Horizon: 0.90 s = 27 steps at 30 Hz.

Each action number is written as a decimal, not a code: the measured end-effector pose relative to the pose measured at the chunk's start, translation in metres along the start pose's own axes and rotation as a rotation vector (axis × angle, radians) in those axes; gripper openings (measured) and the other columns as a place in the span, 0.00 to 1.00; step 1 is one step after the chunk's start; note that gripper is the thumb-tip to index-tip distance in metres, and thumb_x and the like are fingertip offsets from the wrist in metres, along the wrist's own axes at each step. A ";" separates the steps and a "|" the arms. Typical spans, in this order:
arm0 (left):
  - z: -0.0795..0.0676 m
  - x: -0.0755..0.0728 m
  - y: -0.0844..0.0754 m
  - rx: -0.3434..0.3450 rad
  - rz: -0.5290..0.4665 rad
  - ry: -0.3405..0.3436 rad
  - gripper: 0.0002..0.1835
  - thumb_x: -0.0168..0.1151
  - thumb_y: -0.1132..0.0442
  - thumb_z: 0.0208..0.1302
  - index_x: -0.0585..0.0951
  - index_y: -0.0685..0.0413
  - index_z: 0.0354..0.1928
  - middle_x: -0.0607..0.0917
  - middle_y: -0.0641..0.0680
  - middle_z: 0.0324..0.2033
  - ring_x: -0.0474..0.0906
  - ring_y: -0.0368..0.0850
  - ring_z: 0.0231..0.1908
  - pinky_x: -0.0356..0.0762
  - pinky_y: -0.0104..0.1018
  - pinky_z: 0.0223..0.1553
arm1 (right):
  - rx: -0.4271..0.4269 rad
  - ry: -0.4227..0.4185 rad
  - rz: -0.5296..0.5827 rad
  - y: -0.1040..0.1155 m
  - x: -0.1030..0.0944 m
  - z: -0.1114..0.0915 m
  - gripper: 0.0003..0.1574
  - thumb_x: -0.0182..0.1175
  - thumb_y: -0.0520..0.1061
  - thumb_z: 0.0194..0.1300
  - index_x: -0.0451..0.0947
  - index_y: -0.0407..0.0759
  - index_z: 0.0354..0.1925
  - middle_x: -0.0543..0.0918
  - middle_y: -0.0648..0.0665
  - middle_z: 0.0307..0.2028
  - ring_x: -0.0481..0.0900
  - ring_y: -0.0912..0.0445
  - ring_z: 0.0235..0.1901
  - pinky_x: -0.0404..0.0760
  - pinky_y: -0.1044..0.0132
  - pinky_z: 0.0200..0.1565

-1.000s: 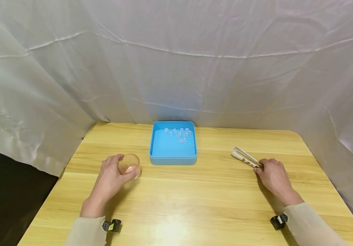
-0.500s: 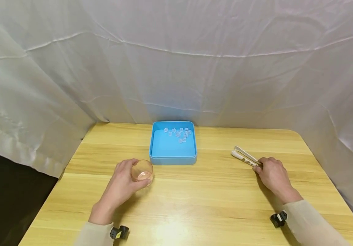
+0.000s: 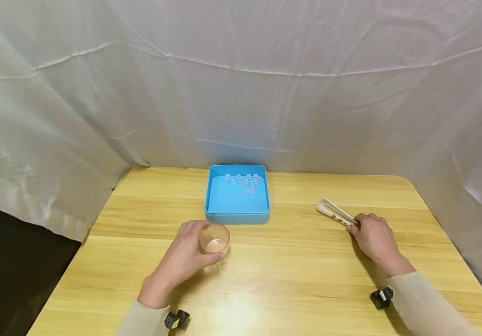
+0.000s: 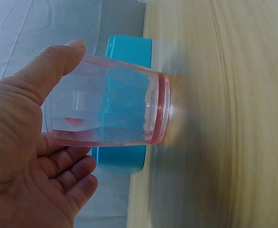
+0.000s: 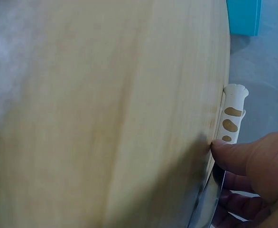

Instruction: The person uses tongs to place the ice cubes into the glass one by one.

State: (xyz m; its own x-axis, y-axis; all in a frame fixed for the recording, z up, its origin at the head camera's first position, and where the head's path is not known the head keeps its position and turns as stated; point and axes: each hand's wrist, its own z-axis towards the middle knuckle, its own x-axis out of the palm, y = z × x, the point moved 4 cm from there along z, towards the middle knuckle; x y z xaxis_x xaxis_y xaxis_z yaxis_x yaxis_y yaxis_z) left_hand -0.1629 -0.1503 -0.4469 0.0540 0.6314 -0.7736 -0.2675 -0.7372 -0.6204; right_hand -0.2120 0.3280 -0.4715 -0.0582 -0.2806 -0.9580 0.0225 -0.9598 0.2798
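Observation:
A see-through pinkish-orange cup (image 3: 215,239) is upright just in front of the blue tray, its base close over the wood. My left hand (image 3: 186,252) grips it from the left, the thumb (image 4: 58,64) on one side and fingers on the other. Inside the cup nothing shows. Over on the right, my right hand (image 3: 377,240) pinches a pair of tongs (image 3: 335,213) between thumb and fingers. The tongs have white paw-shaped tips with brown spots (image 5: 230,125), and their arms stand apart, pointing to the back left. Their metal end is partly hidden by the hand.
A blue square tray (image 3: 237,218) stands at the back middle of the wooden table (image 3: 291,280), with several clear cubes (image 3: 253,183) gathered toward its back right. Pale cloth (image 3: 241,93) hangs behind the table and along its sides.
My left hand has carried the cup to the right and slightly nearer to me, from left of the tray to in front of it. The right hand and tongs have barely moved.

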 end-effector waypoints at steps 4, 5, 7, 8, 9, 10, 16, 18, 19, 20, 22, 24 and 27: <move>0.003 0.005 -0.008 0.024 -0.009 0.019 0.43 0.85 0.49 0.51 0.76 0.57 0.66 0.80 0.55 0.62 0.71 0.53 0.66 0.75 0.53 0.67 | 0.007 0.005 0.000 -0.001 0.000 -0.001 0.21 0.64 0.48 0.74 0.80 0.29 0.50 0.81 0.31 0.38 0.78 0.32 0.39 0.76 0.37 0.36; 0.004 0.007 -0.010 0.029 -0.010 0.026 0.43 0.85 0.49 0.51 0.77 0.57 0.66 0.80 0.54 0.62 0.71 0.53 0.66 0.75 0.52 0.67 | 0.008 0.007 0.001 -0.001 -0.001 -0.001 0.21 0.64 0.48 0.74 0.80 0.29 0.50 0.81 0.31 0.38 0.78 0.33 0.39 0.76 0.37 0.36; 0.006 0.010 -0.013 0.036 -0.016 0.046 0.43 0.85 0.49 0.50 0.76 0.57 0.66 0.79 0.54 0.63 0.70 0.52 0.67 0.75 0.51 0.68 | 0.008 0.010 0.001 0.000 -0.001 -0.001 0.21 0.64 0.48 0.74 0.80 0.29 0.50 0.81 0.31 0.37 0.78 0.33 0.39 0.76 0.37 0.36; 0.008 0.011 -0.015 0.039 -0.017 0.058 0.44 0.85 0.48 0.50 0.76 0.57 0.67 0.79 0.53 0.63 0.70 0.51 0.67 0.74 0.51 0.68 | 0.008 0.009 0.001 0.000 -0.001 -0.001 0.21 0.64 0.48 0.74 0.80 0.29 0.50 0.81 0.31 0.37 0.78 0.32 0.39 0.77 0.37 0.36; 0.009 0.013 -0.017 0.041 -0.020 0.071 0.44 0.85 0.48 0.50 0.76 0.57 0.67 0.78 0.53 0.64 0.70 0.51 0.67 0.74 0.50 0.69 | 0.007 0.007 0.001 0.000 -0.001 -0.001 0.21 0.64 0.48 0.74 0.80 0.29 0.50 0.81 0.31 0.37 0.78 0.32 0.39 0.77 0.37 0.36; 0.010 0.014 -0.018 0.047 -0.021 0.082 0.45 0.85 0.48 0.50 0.76 0.58 0.67 0.78 0.53 0.64 0.70 0.51 0.67 0.74 0.50 0.69 | 0.005 0.006 0.002 0.000 -0.001 -0.001 0.21 0.64 0.48 0.74 0.81 0.29 0.50 0.81 0.31 0.37 0.78 0.32 0.39 0.77 0.37 0.36; 0.014 0.020 -0.028 0.122 0.008 0.120 0.46 0.85 0.46 0.51 0.75 0.57 0.69 0.78 0.53 0.65 0.71 0.51 0.67 0.74 0.49 0.69 | 0.000 0.003 0.003 0.002 0.000 0.000 0.21 0.64 0.48 0.74 0.81 0.30 0.49 0.81 0.31 0.37 0.78 0.33 0.39 0.77 0.37 0.36; 0.016 0.021 -0.031 0.153 0.031 0.127 0.46 0.84 0.45 0.52 0.75 0.57 0.69 0.79 0.53 0.65 0.71 0.51 0.68 0.73 0.49 0.70 | 0.004 0.005 0.003 0.001 0.001 0.000 0.21 0.64 0.48 0.74 0.80 0.30 0.49 0.81 0.31 0.37 0.78 0.33 0.39 0.77 0.37 0.36; 0.017 0.021 -0.033 0.168 0.045 0.129 0.46 0.83 0.44 0.52 0.75 0.57 0.70 0.79 0.53 0.65 0.71 0.51 0.68 0.73 0.49 0.71 | 0.005 0.006 0.002 0.001 0.001 0.000 0.21 0.64 0.48 0.74 0.80 0.29 0.50 0.81 0.31 0.37 0.78 0.33 0.39 0.77 0.37 0.36; 0.017 0.022 -0.035 0.179 0.062 0.134 0.46 0.82 0.43 0.53 0.75 0.57 0.70 0.79 0.53 0.65 0.71 0.52 0.68 0.72 0.49 0.71 | 0.006 0.006 0.001 0.001 0.000 0.001 0.21 0.64 0.48 0.74 0.80 0.29 0.50 0.81 0.31 0.37 0.78 0.33 0.39 0.77 0.37 0.36; 0.019 0.023 -0.039 0.197 0.097 0.147 0.46 0.81 0.41 0.54 0.75 0.56 0.70 0.79 0.54 0.66 0.71 0.52 0.69 0.72 0.49 0.72 | 0.008 0.008 -0.002 0.001 0.000 0.001 0.21 0.64 0.48 0.74 0.80 0.29 0.50 0.81 0.31 0.37 0.78 0.33 0.39 0.77 0.37 0.36; 0.020 0.025 -0.042 0.213 0.126 0.157 0.46 0.79 0.40 0.56 0.75 0.56 0.70 0.78 0.54 0.66 0.70 0.52 0.69 0.71 0.49 0.72 | 0.007 0.006 -0.004 0.001 -0.001 0.000 0.21 0.64 0.48 0.74 0.80 0.29 0.49 0.81 0.32 0.36 0.78 0.33 0.39 0.77 0.37 0.36; 0.022 0.027 -0.048 0.254 0.164 0.153 0.45 0.79 0.39 0.56 0.76 0.57 0.69 0.79 0.55 0.65 0.71 0.52 0.68 0.72 0.48 0.71 | 0.008 0.010 -0.006 0.001 -0.002 0.000 0.20 0.65 0.48 0.74 0.80 0.29 0.49 0.81 0.32 0.36 0.78 0.34 0.38 0.77 0.38 0.35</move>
State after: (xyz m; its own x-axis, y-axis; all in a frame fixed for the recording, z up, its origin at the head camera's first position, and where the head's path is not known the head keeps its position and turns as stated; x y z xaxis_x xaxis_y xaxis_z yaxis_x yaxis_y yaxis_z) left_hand -0.1695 -0.0927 -0.4357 0.1295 0.4519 -0.8826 -0.5150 -0.7300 -0.4493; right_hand -0.2117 0.3274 -0.4697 -0.0488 -0.2753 -0.9601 0.0144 -0.9614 0.2749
